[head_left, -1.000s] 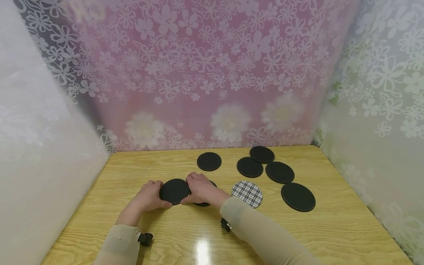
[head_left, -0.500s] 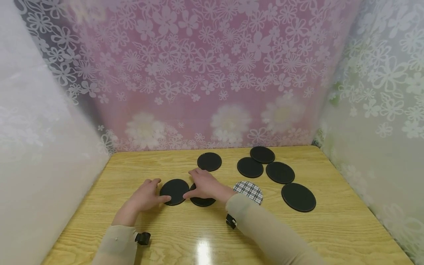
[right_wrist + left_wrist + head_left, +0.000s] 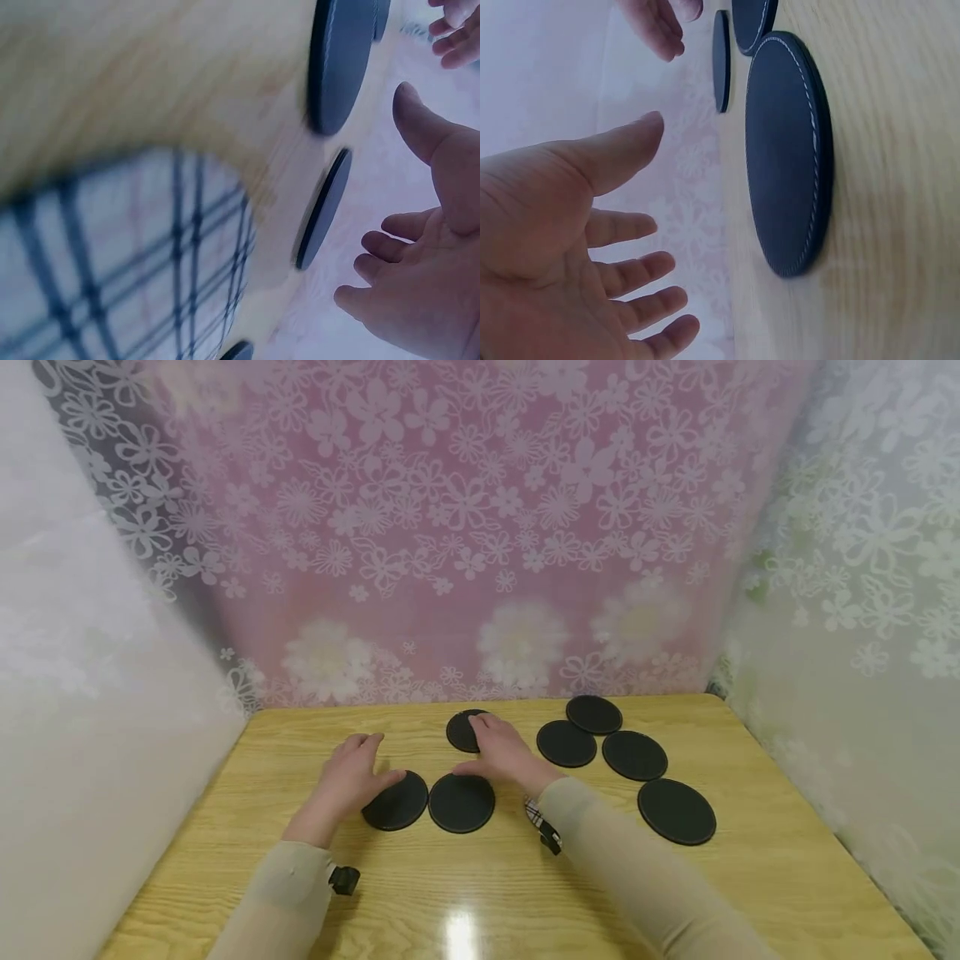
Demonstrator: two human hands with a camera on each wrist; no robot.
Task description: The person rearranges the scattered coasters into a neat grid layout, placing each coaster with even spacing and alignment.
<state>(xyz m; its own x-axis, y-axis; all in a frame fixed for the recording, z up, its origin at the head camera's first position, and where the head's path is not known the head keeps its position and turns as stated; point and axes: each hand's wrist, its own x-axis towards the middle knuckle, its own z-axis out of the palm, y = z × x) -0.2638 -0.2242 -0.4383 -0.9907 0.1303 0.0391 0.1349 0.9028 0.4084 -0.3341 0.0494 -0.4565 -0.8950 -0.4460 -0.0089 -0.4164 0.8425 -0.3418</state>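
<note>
Two round black coasters with pale edge stitching lie side by side on the table: the left coaster (image 3: 397,808) and the right coaster (image 3: 462,803). My left hand (image 3: 347,787) hovers over the left one's side, fingers spread and holding nothing; the left wrist view shows its palm apart from that coaster (image 3: 786,161). Farther back, my right hand (image 3: 504,750) reaches over the rear black coaster (image 3: 459,732), covering its right part in the head view. From the right wrist, those fingers appear relaxed, beside the rear coaster (image 3: 324,214) and grasping nothing.
A plaid coaster (image 3: 533,812) lies mostly hidden under the right forearm; its pattern (image 3: 150,255) shows in the right wrist view. Several black coasters stand to the right, among them an outer one (image 3: 677,811). A floral curtain (image 3: 480,527) rises behind the wooden table (image 3: 405,893).
Both hands have let go of the left coaster. My right hand has moved back and right to the rear coaster; my left hand has lifted and shifted slightly forward.
</note>
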